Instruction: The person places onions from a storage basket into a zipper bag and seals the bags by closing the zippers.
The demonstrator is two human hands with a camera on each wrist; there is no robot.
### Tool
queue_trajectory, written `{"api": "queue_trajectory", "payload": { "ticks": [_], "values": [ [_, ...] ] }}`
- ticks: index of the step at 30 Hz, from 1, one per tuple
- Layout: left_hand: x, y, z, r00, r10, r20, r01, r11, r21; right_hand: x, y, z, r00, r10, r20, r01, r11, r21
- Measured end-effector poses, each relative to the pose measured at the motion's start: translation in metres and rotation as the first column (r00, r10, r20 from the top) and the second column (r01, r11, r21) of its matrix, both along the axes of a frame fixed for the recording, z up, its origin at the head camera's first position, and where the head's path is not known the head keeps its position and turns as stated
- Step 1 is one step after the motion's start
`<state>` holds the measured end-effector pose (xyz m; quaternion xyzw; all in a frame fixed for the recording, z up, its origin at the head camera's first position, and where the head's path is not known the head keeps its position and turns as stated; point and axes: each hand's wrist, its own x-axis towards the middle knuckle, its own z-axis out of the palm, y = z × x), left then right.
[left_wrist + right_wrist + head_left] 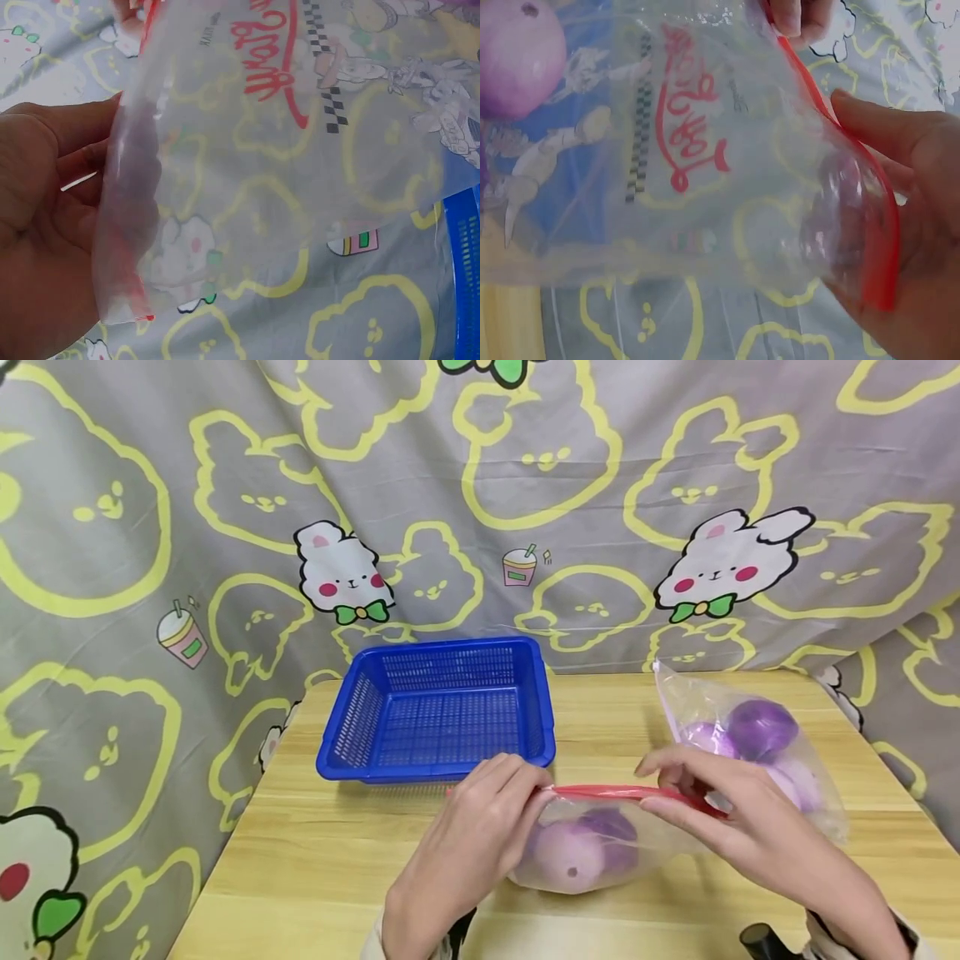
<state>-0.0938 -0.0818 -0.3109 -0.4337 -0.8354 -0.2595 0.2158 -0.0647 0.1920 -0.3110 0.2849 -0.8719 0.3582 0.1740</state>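
Observation:
A clear zip bag (660, 839) with a red zip strip (611, 791) and round purple and lilac things (572, 858) inside hangs above the table between my hands. My left hand (480, 822) pinches the left part of the strip. Along its right part, my right hand (738, 797) holds the bag's edge, thumb in front and some fingers behind, the index finger lifted off. Red lettering and a checkered band mark the bag (735, 150) in the right wrist view. Through the plastic (225, 172), the left wrist view shows blurred fingertips near the edge.
A blue perforated basket (435, 770) stands at the back left of the wooden table (300, 877). Behind my right hand lies a second clear bag (813, 760) of purple round things. A black cylindrical object (761, 935) shows at the lower right. Patterned cloth (420, 485) hangs behind.

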Motion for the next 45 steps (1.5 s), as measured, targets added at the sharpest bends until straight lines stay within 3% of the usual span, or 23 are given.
{"api": "queue_trajectory", "payload": {
  "ticks": [3, 7, 12, 16, 20, 24, 28, 31, 35, 37, 42, 45],
  "values": [
    [-0.001, -0.001, 0.0, 0.999, -0.005, -0.04, 0.005, 1.0, 0.02, -0.001, 0.002, -0.001, 0.998, 0.043, -0.048, -0.044, 0.999, -0.013],
    [-0.001, -0.002, 0.001, 0.997, 0.002, -0.072, 0.0, 1.0, 0.016, -0.002, 0.003, 0.0, 0.986, 0.056, -0.156, -0.047, 0.997, 0.061],
    [-0.002, -0.003, 0.001, 0.998, 0.023, -0.058, -0.022, 0.999, 0.024, 0.0, 0.003, 0.002, 0.971, 0.092, -0.221, -0.066, 0.991, 0.12],
    [-0.003, -0.004, 0.001, 0.997, 0.046, -0.054, -0.045, 0.998, 0.032, 0.003, 0.011, 0.001, 0.978, 0.08, -0.195, -0.042, 0.981, 0.188],
    [-0.003, -0.004, 0.001, 0.995, 0.038, -0.091, -0.035, 0.999, 0.04, 0.004, 0.014, 0.001, 0.986, 0.009, -0.168, 0.032, 0.97, 0.24],
    [0.0, -0.002, 0.0, 0.991, 0.015, -0.136, -0.008, 0.999, 0.051, 0.004, -0.003, 0.004, 0.987, -0.034, -0.155, 0.068, 0.973, 0.221],
    [0.004, 0.0, 0.001, 0.988, -0.015, -0.156, 0.024, 0.998, 0.059, 0.0, -0.037, 0.004, 0.986, 0.05, -0.16, -0.02, 0.982, 0.187],
    [0.006, -0.003, 0.003, 0.994, -0.011, -0.108, 0.019, 0.997, 0.076, -0.007, -0.054, 0.003, 0.974, 0.111, -0.196, -0.088, 0.989, 0.122],
    [0.007, -0.012, 0.007, 0.997, 0.072, 0.015, -0.072, 0.995, 0.067, -0.012, -0.059, 0.002, 0.963, 0.09, -0.252, -0.075, 0.995, 0.067],
    [0.008, -0.014, 0.007, 0.995, 0.09, 0.043, -0.091, 0.995, 0.038, -0.012, -0.06, 0.001, 0.962, 0.09, -0.259, -0.072, 0.995, 0.075],
    [0.008, -0.012, 0.006, 1.0, 0.016, -0.025, -0.015, 1.0, 0.006, -0.013, -0.07, 0.0, 0.951, 0.133, -0.28, -0.113, 0.99, 0.087],
    [0.006, -0.011, 0.006, 0.998, -0.009, -0.064, 0.009, 1.0, 0.011, -0.013, -0.073, 0.0, 0.942, 0.118, -0.316, -0.103, 0.993, 0.065]
  ]
}}
